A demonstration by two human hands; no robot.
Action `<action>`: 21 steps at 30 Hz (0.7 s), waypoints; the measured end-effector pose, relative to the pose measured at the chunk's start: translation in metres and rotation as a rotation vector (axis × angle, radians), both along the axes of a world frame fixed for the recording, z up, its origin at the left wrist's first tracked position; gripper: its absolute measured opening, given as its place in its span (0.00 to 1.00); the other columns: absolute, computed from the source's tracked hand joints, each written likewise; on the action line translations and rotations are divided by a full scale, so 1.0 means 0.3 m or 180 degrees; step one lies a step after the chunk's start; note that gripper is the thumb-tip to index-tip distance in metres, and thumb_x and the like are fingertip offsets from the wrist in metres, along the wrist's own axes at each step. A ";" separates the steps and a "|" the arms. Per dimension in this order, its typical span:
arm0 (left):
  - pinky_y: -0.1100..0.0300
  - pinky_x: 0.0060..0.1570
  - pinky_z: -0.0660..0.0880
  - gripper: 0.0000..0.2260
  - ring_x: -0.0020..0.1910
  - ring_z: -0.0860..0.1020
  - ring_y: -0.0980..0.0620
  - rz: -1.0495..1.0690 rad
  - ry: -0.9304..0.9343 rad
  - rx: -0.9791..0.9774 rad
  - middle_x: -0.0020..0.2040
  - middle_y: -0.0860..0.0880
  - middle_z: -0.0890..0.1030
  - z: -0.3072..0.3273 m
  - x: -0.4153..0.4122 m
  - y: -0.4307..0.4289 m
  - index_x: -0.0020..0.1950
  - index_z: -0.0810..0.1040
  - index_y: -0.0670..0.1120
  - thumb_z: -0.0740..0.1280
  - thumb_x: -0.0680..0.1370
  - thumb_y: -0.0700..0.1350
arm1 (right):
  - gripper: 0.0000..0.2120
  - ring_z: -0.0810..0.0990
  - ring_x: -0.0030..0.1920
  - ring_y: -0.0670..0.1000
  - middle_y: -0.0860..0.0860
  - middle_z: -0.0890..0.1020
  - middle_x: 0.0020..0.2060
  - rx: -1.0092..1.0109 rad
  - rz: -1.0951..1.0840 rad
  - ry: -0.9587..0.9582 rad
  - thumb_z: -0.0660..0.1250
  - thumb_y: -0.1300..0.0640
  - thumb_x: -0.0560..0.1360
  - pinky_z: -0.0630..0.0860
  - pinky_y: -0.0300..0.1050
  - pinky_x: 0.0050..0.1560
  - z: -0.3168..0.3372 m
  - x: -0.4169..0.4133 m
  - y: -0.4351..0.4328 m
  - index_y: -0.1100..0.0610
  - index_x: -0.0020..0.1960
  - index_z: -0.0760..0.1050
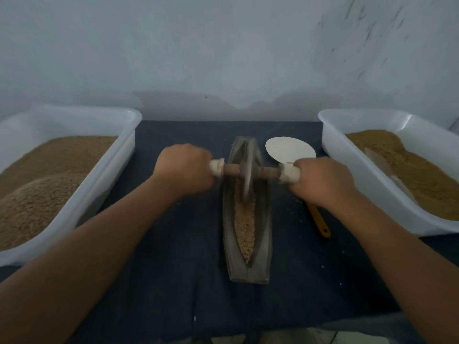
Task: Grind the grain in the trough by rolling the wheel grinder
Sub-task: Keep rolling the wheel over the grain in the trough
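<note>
So, nearest end first: the trough (229, 244) sits lengthwise on a dark cloth (173, 281), and the grain (246, 229) fills its groove from the near tip up to the middle. Right there the wheel grinder (247, 177) stands upright in the groove on top of the grain. The left hand (183, 167) is clenched around the wrapped axle end on the trough's left, and the right hand (323, 180) grips the other end on its right.

What I'd worry about: push harder on one side and the wheel tilts, climbs the trough wall and kicks grain out. The trough could probably also skid on the cloth.

Just right of the trough there's a yellow handle (320, 222) and a white disc (288, 150) the right hand could knock. Farther out are the left tub (116, 170) and right tub (347, 170).

No brands or writing I can read anywhere.
</note>
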State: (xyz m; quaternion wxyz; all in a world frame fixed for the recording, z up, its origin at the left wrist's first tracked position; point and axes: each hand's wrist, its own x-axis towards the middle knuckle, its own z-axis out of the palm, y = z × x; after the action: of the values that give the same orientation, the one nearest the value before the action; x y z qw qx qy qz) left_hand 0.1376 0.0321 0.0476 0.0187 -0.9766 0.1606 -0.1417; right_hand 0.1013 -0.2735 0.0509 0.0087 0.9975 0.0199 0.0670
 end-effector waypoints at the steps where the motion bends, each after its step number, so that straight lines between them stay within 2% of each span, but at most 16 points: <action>1: 0.55 0.38 0.74 0.16 0.37 0.80 0.44 0.0075 0.0023 -0.0025 0.35 0.52 0.77 0.016 0.042 -0.015 0.34 0.70 0.51 0.66 0.74 0.60 | 0.14 0.73 0.34 0.46 0.45 0.76 0.34 -0.0061 -0.0099 -0.0138 0.68 0.40 0.75 0.75 0.48 0.37 -0.005 0.042 0.007 0.45 0.38 0.69; 4: 0.53 0.40 0.77 0.18 0.39 0.81 0.43 0.0111 0.0088 -0.0061 0.35 0.52 0.76 0.042 0.080 -0.036 0.34 0.70 0.51 0.65 0.74 0.62 | 0.14 0.70 0.34 0.46 0.46 0.75 0.35 -0.0006 -0.0222 -0.0038 0.68 0.44 0.78 0.70 0.47 0.37 0.011 0.113 0.021 0.46 0.38 0.68; 7: 0.56 0.35 0.71 0.16 0.35 0.79 0.45 -0.0045 -0.0017 0.0059 0.33 0.54 0.73 0.003 -0.020 0.000 0.34 0.68 0.52 0.65 0.74 0.60 | 0.09 0.74 0.35 0.46 0.47 0.80 0.37 -0.0030 0.0006 0.0419 0.68 0.47 0.76 0.70 0.45 0.34 0.041 0.036 0.011 0.47 0.39 0.74; 9: 0.58 0.31 0.65 0.17 0.30 0.75 0.48 -0.0193 -0.0158 0.0125 0.30 0.55 0.71 -0.048 -0.129 0.052 0.33 0.65 0.53 0.67 0.73 0.61 | 0.08 0.77 0.34 0.43 0.45 0.80 0.33 -0.0031 0.0277 0.0529 0.67 0.40 0.71 0.72 0.44 0.32 0.048 -0.078 -0.010 0.44 0.38 0.75; 11: 0.61 0.29 0.61 0.20 0.25 0.72 0.49 -0.0437 -0.0402 0.0013 0.27 0.56 0.69 -0.083 -0.223 0.100 0.33 0.62 0.55 0.70 0.71 0.60 | 0.14 0.77 0.32 0.41 0.43 0.79 0.30 -0.0027 0.0526 0.0542 0.60 0.32 0.65 0.74 0.44 0.31 0.057 -0.176 -0.020 0.41 0.38 0.75; 13: 0.62 0.28 0.60 0.20 0.23 0.71 0.50 -0.0588 -0.0507 -0.0109 0.26 0.56 0.69 -0.106 -0.243 0.122 0.32 0.62 0.55 0.72 0.69 0.60 | 0.17 0.77 0.30 0.41 0.43 0.79 0.29 -0.0053 0.0626 0.0546 0.58 0.30 0.64 0.72 0.43 0.29 0.056 -0.196 -0.027 0.41 0.38 0.75; 16: 0.61 0.29 0.62 0.19 0.26 0.71 0.51 -0.0282 -0.0359 -0.0059 0.28 0.56 0.71 -0.101 -0.157 0.089 0.32 0.64 0.54 0.69 0.73 0.62 | 0.13 0.77 0.32 0.43 0.44 0.79 0.30 -0.0064 0.0410 0.0406 0.66 0.35 0.70 0.72 0.44 0.31 0.053 -0.116 -0.003 0.43 0.36 0.75; 18: 0.59 0.32 0.66 0.17 0.29 0.73 0.50 -0.0017 -0.0201 -0.0106 0.30 0.55 0.73 -0.073 -0.046 0.044 0.32 0.68 0.53 0.66 0.74 0.61 | 0.13 0.76 0.34 0.46 0.45 0.78 0.32 -0.0116 0.0157 0.0102 0.68 0.39 0.74 0.74 0.46 0.34 0.043 -0.026 0.019 0.45 0.37 0.73; 21: 0.55 0.37 0.72 0.16 0.34 0.76 0.45 0.0171 -0.0004 -0.0170 0.34 0.53 0.76 -0.010 0.070 -0.007 0.34 0.72 0.51 0.61 0.71 0.62 | 0.11 0.70 0.33 0.47 0.46 0.74 0.33 -0.0250 -0.0142 -0.0140 0.68 0.45 0.76 0.67 0.46 0.34 0.034 0.071 0.038 0.47 0.39 0.72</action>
State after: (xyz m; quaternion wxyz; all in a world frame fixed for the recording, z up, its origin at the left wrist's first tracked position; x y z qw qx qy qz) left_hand 0.1586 0.0299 0.0446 -0.0034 -0.9807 0.1304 -0.1459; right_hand 0.1225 -0.2620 0.0611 0.0497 0.9949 0.0001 0.0879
